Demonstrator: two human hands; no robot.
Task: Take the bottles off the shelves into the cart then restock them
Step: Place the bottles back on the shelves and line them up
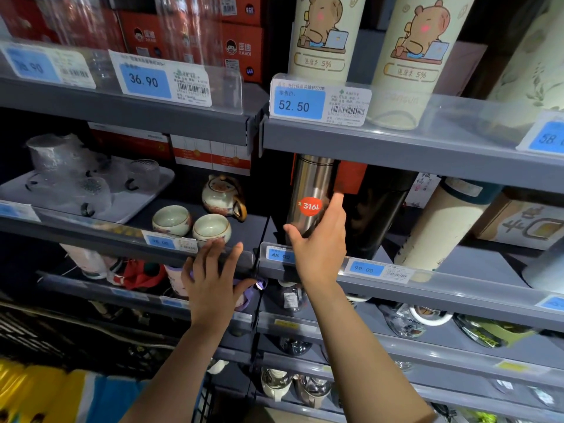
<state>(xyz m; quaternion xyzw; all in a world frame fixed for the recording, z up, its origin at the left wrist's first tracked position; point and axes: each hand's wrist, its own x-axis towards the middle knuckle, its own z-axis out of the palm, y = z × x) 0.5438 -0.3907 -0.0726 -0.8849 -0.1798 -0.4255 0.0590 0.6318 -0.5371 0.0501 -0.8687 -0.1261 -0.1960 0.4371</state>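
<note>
Hands: right hand (317, 245) cupping upright steel bottle (308, 193), thumb and fingers around it; left hand (210, 270) spread, farther left, holding nothing.

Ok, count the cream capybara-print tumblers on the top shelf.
2: one cream capybara-print tumbler stands above the 52.50 price tag, the other just right of it. More may hide behind.

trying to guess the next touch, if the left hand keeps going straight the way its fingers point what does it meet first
Probably the shelf's front edge with the price strip: the left hand has straight fingers reaching up to it. Just beyond stand two ceramic cups. Depth is unclear, so whether it already touches cannot be told.
</note>
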